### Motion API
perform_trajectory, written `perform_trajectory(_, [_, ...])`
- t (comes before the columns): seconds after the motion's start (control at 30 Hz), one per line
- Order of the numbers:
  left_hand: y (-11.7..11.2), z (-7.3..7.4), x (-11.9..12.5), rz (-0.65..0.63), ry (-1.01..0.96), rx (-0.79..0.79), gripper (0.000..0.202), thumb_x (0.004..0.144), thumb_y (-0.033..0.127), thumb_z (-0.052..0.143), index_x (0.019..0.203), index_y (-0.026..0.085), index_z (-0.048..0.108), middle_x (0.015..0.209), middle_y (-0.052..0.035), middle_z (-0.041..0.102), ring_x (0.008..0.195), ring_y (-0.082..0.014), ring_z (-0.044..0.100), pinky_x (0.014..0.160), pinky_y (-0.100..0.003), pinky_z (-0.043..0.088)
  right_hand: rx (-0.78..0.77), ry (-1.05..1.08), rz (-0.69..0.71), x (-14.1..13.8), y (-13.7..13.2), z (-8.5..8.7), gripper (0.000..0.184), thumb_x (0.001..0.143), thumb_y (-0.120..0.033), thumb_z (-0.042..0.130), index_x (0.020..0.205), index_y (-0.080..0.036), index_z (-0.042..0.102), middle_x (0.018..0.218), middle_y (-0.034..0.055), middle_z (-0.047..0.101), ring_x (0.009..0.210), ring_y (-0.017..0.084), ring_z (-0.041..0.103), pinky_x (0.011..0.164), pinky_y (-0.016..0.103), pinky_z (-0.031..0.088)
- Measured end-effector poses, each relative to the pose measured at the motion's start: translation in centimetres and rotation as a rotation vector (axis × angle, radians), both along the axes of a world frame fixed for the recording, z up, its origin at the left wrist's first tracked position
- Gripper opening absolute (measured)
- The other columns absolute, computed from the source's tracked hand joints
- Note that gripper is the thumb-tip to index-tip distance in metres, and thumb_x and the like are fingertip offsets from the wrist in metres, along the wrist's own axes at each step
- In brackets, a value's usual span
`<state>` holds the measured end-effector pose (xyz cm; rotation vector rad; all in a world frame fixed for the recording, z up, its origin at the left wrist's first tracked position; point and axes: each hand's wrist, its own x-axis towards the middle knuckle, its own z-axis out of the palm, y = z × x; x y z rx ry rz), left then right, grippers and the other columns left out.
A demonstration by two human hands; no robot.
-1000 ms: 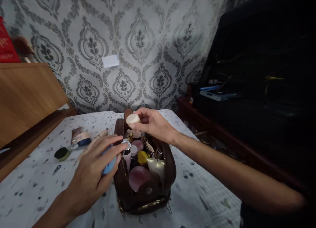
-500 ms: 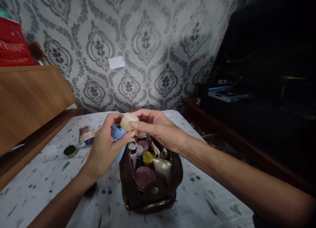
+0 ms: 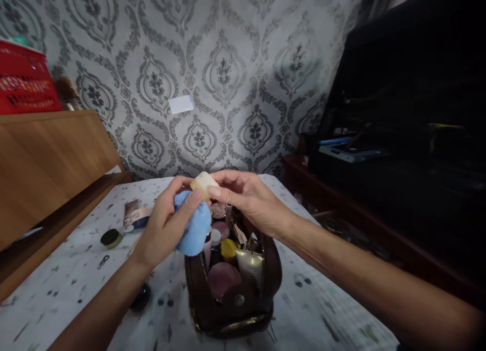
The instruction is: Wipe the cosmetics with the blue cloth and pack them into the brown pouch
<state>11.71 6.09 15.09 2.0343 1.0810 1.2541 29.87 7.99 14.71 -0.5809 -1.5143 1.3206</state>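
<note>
Aloft: cream makeup sponge (image 3: 203, 185) pinched over an open brown leather toiletry bag (image 3: 196, 293).
The left hand (image 3: 163, 227) curls around a blue cloth pad (image 3: 194, 223), pressing it to the sponge's left side; the right hand (image 3: 248, 198) pinches the sponge between thumb and fingers, above the bag's far end.
</note>
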Motion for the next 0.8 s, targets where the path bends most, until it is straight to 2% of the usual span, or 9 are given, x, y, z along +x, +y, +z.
perform_trajectory(0.07, [0.3, 0.2, 0.0, -0.016, 0.011, -0.026, 0.031, 0.096, 0.05, 0.051, 0.102, 0.02, 0.059, 0.085, 0.0004, 0.066, 0.07, -0.0139, 0.059, 0.061, -0.024, 0.047, -0.01, 0.0, -0.034, -0.1, 0.1, -0.1, 0.033, 0.074, -0.045, 0.081, 0.088, -0.016, 0.071, 0.079, 0.0006, 0.067, 0.069, 0.01, 0.056, 0.061, 0.023, 0.042])
perform_trajectory(0.23, [0.7, -0.2, 0.2, 0.114, 0.14, 0.17, 0.022, 0.093, 0.039, 0.058, 0.105, 0.021, 0.055, 0.094, 0.0008, 0.066, 0.083, -0.0152, 0.063, 0.072, -0.025, 0.05, -0.091, 0.025, -0.124, -0.6, 0.4, -0.5, 0.037, 0.067, -0.048, 0.084, 0.078, -0.017, 0.068, 0.073, -0.0022, 0.063, 0.061, 0.008, 0.051, 0.058, 0.022, 0.041])
perform_trajectory(0.37, [1.1, -0.6, 0.1, 0.166, 0.191, 0.228, 0.026, 0.092, 0.041, 0.058, 0.109, 0.022, 0.052, 0.099, -0.0012, 0.068, 0.09, -0.0179, 0.065, 0.077, -0.029, 0.051, -0.106, 0.045, -0.128, -0.8, 0.5, -0.3, 0.039, 0.066, -0.047, 0.085, 0.08, -0.017, 0.066, 0.076, -0.0015, 0.065, 0.062, 0.008, 0.054, 0.059, 0.021, 0.046])
perform_trajectory(0.43, [1.5, -0.6, -0.1, 0.153, 0.158, 0.228, 0.035, 0.091, 0.044, 0.06, 0.116, 0.022, 0.051, 0.107, -0.0032, 0.069, 0.099, -0.0204, 0.066, 0.083, -0.032, 0.051, -0.12, 0.112, -0.134, -0.8, 0.7, 0.1, 0.04, 0.064, -0.044, 0.087, 0.08, -0.017, 0.062, 0.08, -0.0004, 0.067, 0.069, 0.01, 0.06, 0.066, 0.022, 0.051])
perform_trajectory(0.5, [1.8, -0.5, -0.4, 0.115, 0.206, 0.203, 0.034, 0.092, 0.046, 0.058, 0.116, 0.022, 0.053, 0.109, -0.0038, 0.069, 0.102, -0.0219, 0.066, 0.086, -0.034, 0.051, -0.153, 0.206, -0.144, -0.6, 1.2, 0.5, 0.042, 0.063, -0.039, 0.089, 0.078, -0.019, 0.055, 0.084, 0.0005, 0.069, 0.077, 0.013, 0.066, 0.074, 0.026, 0.056])
perform_trajectory(0.6, [2.1, -0.4, -0.8, 0.03, 0.483, 0.186, 0.023, 0.096, 0.04, 0.05, 0.105, 0.022, 0.062, 0.104, -0.0029, 0.07, 0.096, -0.0218, 0.066, 0.084, -0.035, 0.051, -0.204, 0.263, -0.187, -0.1, 2.4, 1.0, 0.047, 0.062, -0.03, 0.09, 0.078, -0.021, 0.046, 0.088, 0.0011, 0.07, 0.08, 0.014, 0.07, 0.073, 0.026, 0.058])
perform_trajectory(0.7, [2.1, -0.3, -1.4, -0.101, 0.734, 0.189, 0.028, 0.1, 0.036, 0.042, 0.101, 0.023, 0.066, 0.104, -0.003, 0.07, 0.098, -0.0221, 0.065, 0.085, -0.036, 0.051, -0.184, 0.109, -0.277, 0.2, 4.2, 0.8, 0.043, 0.067, -0.024, 0.086, 0.08, -0.021, 0.046, 0.077, -0.0025, 0.066, 0.066, 0.009, 0.064, 0.06, 0.02, 0.051])
perform_trajectory(0.8, [1.9, -0.6, -2.3, -0.17, 0.789, 0.167, 0.033, 0.102, 0.04, 0.038, 0.102, 0.024, 0.068, 0.108, -0.0026, 0.071, 0.104, -0.0218, 0.065, 0.089, -0.035, 0.052, -0.041, -0.368, -0.393, 0.3, 6.2, 0.3, 0.029, 0.074, -0.026, 0.081, 0.084, -0.019, 0.055, 0.064, -0.006, 0.058, 0.056, 0.009, 0.055, 0.053, 0.02, 0.043])
